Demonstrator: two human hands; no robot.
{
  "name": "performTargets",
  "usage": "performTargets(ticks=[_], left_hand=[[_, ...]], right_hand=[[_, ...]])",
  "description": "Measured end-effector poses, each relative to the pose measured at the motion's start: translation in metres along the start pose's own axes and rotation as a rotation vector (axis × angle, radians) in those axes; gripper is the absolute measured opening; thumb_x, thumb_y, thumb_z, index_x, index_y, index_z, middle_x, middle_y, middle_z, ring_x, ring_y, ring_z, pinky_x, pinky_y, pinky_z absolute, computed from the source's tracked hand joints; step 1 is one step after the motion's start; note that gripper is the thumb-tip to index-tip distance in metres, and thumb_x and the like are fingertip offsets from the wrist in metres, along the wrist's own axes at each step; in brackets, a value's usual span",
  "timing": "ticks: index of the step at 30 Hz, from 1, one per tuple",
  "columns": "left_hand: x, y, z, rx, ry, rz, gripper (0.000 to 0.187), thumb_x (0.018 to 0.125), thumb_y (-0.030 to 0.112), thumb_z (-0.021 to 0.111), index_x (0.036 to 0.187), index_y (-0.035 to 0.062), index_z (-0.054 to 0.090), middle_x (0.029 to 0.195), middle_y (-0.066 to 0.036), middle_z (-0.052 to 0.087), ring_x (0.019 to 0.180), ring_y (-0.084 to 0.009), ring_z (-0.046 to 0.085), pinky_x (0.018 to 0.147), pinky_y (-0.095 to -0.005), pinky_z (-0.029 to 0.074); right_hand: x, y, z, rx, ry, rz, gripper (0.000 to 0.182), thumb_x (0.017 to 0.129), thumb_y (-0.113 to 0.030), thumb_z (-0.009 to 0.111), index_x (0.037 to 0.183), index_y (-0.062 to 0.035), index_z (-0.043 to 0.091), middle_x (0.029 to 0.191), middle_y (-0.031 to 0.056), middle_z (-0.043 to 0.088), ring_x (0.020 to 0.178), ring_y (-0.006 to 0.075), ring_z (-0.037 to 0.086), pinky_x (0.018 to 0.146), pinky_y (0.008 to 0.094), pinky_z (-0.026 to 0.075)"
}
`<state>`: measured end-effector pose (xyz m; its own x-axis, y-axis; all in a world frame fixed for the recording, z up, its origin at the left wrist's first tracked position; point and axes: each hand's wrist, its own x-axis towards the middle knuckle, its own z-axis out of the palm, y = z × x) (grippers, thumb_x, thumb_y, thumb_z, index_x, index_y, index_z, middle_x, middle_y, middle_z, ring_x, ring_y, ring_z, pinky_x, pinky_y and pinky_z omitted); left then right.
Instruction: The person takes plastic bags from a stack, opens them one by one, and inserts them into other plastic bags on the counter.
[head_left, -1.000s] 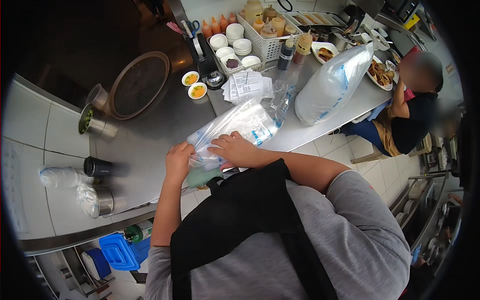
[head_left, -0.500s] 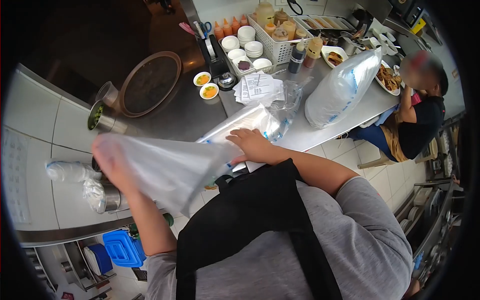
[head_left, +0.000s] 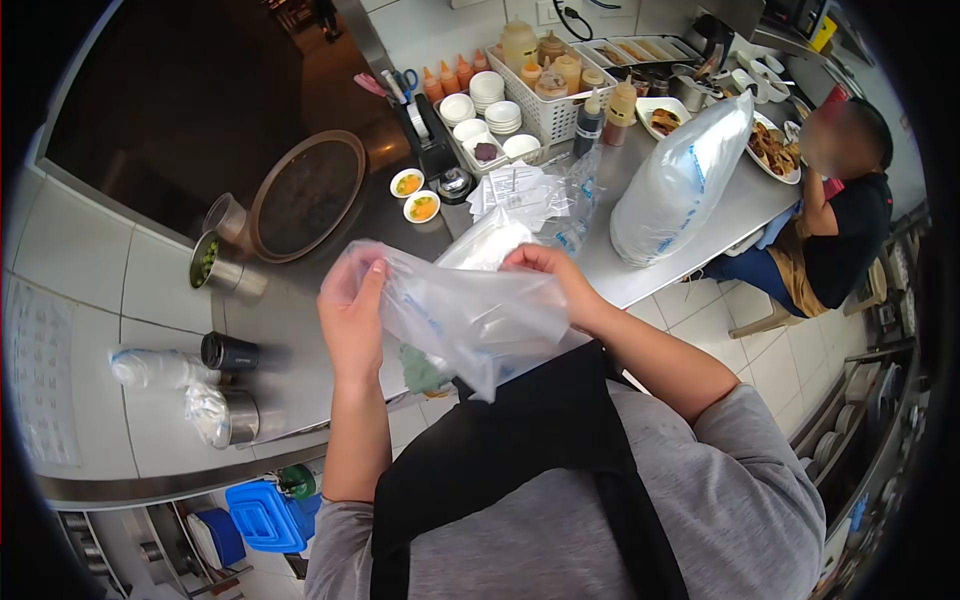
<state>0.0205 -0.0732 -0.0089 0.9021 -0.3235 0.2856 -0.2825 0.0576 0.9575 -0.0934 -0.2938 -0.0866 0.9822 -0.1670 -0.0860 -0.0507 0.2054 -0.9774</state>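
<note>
A clear plastic bag (head_left: 470,310) stretches between my two hands above the counter's front edge. My left hand (head_left: 352,295) has its fingers inside the bag at one end, the thumb pressing from outside. My right hand (head_left: 550,275) pinches the bag's other end; its fingertips are partly hidden by the plastic. Behind the bag lies a stack of flat plastic bags (head_left: 492,238) on the counter. Paper slips (head_left: 517,192) rest just beyond that stack. To the right stands a tall filled plastic bag (head_left: 680,190) with blue print.
A round brown tray (head_left: 308,195), two small soup bowls (head_left: 422,207) and a call bell (head_left: 455,184) sit on the steel counter. Sauce bottles fill a white basket (head_left: 545,105). A seated person (head_left: 850,220) is at the right, near plates of food (head_left: 775,152).
My left hand has come back to the right, bringing the bag in front of my chest. My right hand has lifted off the stack and now grips the bag's other end.
</note>
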Motion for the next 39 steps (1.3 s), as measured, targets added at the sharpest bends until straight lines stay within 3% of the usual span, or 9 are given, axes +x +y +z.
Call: performTargets(ticks=[5,8,13,15,20,26,32,38,39], left_hand=[[-0.003,-0.010,0.029,-0.020,-0.094,-0.146,0.011,0.088,0.010,0.066,0.090,-0.0012,0.066,0.076,0.002,0.059,0.069,-0.0054,0.051,0.064,-0.0205,0.040],[-0.010,-0.016,0.045,0.187,-0.149,-0.125,0.015,0.089,0.014,0.067,0.089,-0.0009,0.067,0.074,0.002,0.059,0.068,-0.0051,0.050,0.062,-0.0211,0.040],[-0.020,-0.014,0.073,0.019,-0.146,-0.112,0.014,0.090,0.013,0.065,0.092,-0.0004,0.068,0.077,0.002,0.060,0.070,-0.0055,0.051,0.063,-0.0214,0.041],[-0.025,-0.016,0.081,-0.096,-0.163,-0.157,0.013,0.091,0.011,0.063,0.096,-0.0002,0.067,0.080,0.001,0.061,0.072,-0.0058,0.052,0.065,-0.0215,0.042],[-0.046,-0.038,0.067,-0.202,-0.164,-0.263,0.019,0.091,0.007,0.061,0.108,0.0007,0.063,0.090,-0.002,0.062,0.079,-0.0079,0.056,0.073,-0.0225,0.044],[-0.089,-0.076,0.028,-0.332,0.025,-0.484,0.015,0.091,0.009,0.061,0.104,0.0023,0.060,0.093,-0.002,0.061,0.081,-0.0099,0.056,0.075,-0.0246,0.046],[-0.097,-0.070,0.021,-0.160,-0.043,-0.341,0.020,0.094,0.018,0.059,0.107,0.0021,0.060,0.100,-0.004,0.062,0.092,-0.0127,0.057,0.084,-0.0276,0.044],[-0.112,-0.131,-0.007,-0.249,0.331,-0.577,0.036,0.098,0.023,0.052,0.130,0.0053,0.050,0.121,-0.008,0.056,0.110,-0.0176,0.052,0.097,-0.0333,0.039],[-0.121,-0.160,-0.011,0.187,0.274,-0.435,0.040,0.095,0.021,0.057,0.131,0.0050,0.049,0.123,-0.010,0.053,0.110,-0.0193,0.052,0.097,-0.0340,0.039]], right_hand=[[-0.026,0.001,-0.044,-0.707,0.039,-0.431,0.035,0.083,0.000,0.058,0.118,-0.0051,0.059,0.117,0.0086,0.061,0.107,0.0209,0.057,0.094,0.0328,0.044],[-0.040,-0.058,-0.064,0.123,0.077,-0.169,0.045,0.092,-0.020,0.053,0.135,-0.0067,0.046,0.129,0.0094,0.054,0.119,0.0199,0.050,0.102,0.0368,0.037],[-0.063,-0.093,-0.071,-0.223,-0.114,-0.490,0.055,0.091,-0.032,0.060,0.138,-0.0080,0.042,0.126,0.0068,0.056,0.113,0.0180,0.052,0.095,0.0348,0.041],[-0.067,-0.100,-0.059,-0.551,0.000,-0.248,0.053,0.085,-0.029,0.071,0.128,-0.0051,0.053,0.114,0.0064,0.063,0.103,0.0143,0.058,0.094,0.0334,0.041],[-0.063,-0.086,-0.070,-0.137,0.117,-0.112,0.028,0.082,-0.027,0.073,0.091,-0.0015,0.068,0.083,0.0016,0.067,0.080,0.0085,0.060,0.080,0.0299,0.048],[-0.075,-0.064,-0.084,-0.713,-0.358,-0.223,0.072,0.078,-0.035,0.076,0.136,-0.0051,0.043,0.116,0.0208,0.058,0.097,0.0288,0.060,0.084,0.0376,0.049],[-0.043,-0.040,-0.073,-0.698,-0.462,-0.109,0.038,0.085,-0.031,0.067,0.111,-0.0046,0.061,0.095,0.0169,0.065,0.088,0.0340,0.062,0.077,0.0402,0.048],[-0.011,0.004,-0.055,-0.946,-0.399,-0.231,0.018,0.087,-0.021,0.060,0.092,-0.0041,0.065,0.087,0.0145,0.066,0.085,0.0341,0.062,0.074,0.0437,0.048],[-0.006,0.011,-0.048,-0.988,-0.352,-0.272,0.017,0.087,-0.020,0.058,0.090,-0.0044,0.064,0.086,0.0136,0.065,0.085,0.0331,0.061,0.074,0.0436,0.048]])
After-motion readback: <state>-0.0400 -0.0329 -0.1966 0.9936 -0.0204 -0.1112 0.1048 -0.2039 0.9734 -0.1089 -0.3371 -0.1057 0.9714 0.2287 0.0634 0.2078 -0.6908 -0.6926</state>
